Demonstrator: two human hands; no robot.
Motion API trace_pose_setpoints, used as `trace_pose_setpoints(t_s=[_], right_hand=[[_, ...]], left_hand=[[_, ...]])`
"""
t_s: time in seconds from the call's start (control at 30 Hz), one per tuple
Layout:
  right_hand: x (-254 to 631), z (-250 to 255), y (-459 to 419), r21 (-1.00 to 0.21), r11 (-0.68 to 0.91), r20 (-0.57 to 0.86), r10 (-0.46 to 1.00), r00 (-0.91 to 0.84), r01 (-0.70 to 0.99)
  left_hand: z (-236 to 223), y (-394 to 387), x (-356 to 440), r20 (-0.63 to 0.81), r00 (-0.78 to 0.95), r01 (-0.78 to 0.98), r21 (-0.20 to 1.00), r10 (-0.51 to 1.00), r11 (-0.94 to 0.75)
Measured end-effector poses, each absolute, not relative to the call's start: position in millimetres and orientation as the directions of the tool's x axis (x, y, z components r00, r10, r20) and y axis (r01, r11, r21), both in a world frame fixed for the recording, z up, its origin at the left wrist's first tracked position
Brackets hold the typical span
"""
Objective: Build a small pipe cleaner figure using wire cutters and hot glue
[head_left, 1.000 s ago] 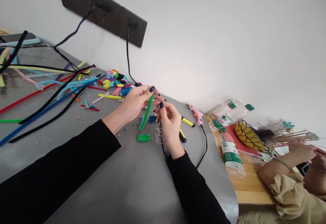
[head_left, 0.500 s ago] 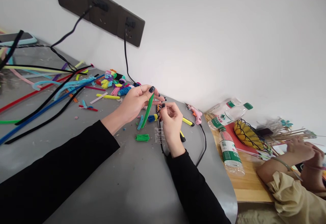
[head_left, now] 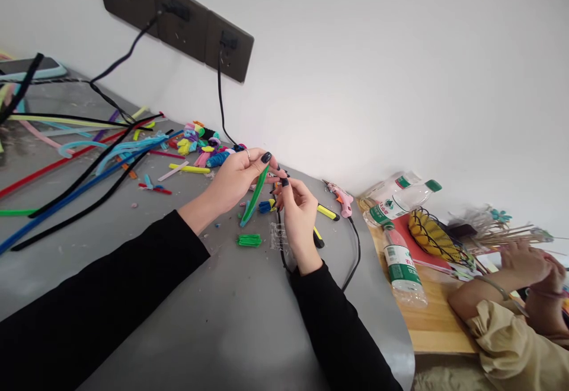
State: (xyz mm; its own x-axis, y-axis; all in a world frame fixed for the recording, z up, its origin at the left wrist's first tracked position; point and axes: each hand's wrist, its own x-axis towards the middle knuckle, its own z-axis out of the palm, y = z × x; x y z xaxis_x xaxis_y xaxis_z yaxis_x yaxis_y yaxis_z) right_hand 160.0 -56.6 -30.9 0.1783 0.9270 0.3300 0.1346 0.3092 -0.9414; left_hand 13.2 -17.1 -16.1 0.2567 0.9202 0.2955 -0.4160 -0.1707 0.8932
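My left hand [head_left: 242, 179] pinches a green pipe cleaner [head_left: 255, 197] between thumb and fingers, and its free length hangs down toward the grey table. Close beside it, my right hand [head_left: 299, 212] is closed in a pinch, its fingertips almost meeting those of the left. What the right fingers hold is hidden. Below the hands lies a small bundle of green pipe cleaner pieces [head_left: 249, 240]. A blue and yellow piece [head_left: 267, 205] and a clear plastic item [head_left: 278, 236] lie near my right hand.
Pipe cleaners [head_left: 111, 148] and small colourful figures [head_left: 200, 142] cover the left and back. A pink glue gun [head_left: 341, 198] and yellow cutter [head_left: 328, 212] lie right of my hands. Water bottles [head_left: 403, 266] and another person's hands [head_left: 527, 263] are farther right.
The lower end of the green pipe cleaner has shifted slightly left and down. My right fingertips have moved a little closer to my left ones.
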Motion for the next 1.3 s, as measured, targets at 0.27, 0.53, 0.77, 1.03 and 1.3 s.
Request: trace_pose_setpoints(t_s=[0.27,0.53,0.77,1.03,1.3], right_hand=[[164.3,-36.3,-52.7,-0.921,0.289,0.343,0.920,0.191,0.262],[166.3,-35.3,-52.6,-0.915,0.280,0.350,0.908,0.228,0.291],[165.9,-32.7,-52.2,-0.954,0.245,0.283,0.926,0.251,0.173],[164.3,-33.8,-53.7,-0.948,0.277,0.307,0.925,0.223,0.158],[163.2,-33.5,-54.4,-0.938,0.325,0.344,0.912,0.224,0.121]], left_hand=[[-15.7,-16.8,13.9,0.313,0.272,-0.418,0.890,0.910,-0.182],[-17.8,-15.8,13.6,0.267,0.297,-0.419,0.899,0.917,-0.126],[-16.9,-14.7,11.2,0.235,0.270,-0.421,0.901,0.934,-0.105],[-16.3,-14.2,10.5,0.190,0.228,-0.489,0.870,0.955,-0.057],[-11.6,-17.5,11.2,0.135,0.194,-0.496,0.868,0.972,-0.022]])
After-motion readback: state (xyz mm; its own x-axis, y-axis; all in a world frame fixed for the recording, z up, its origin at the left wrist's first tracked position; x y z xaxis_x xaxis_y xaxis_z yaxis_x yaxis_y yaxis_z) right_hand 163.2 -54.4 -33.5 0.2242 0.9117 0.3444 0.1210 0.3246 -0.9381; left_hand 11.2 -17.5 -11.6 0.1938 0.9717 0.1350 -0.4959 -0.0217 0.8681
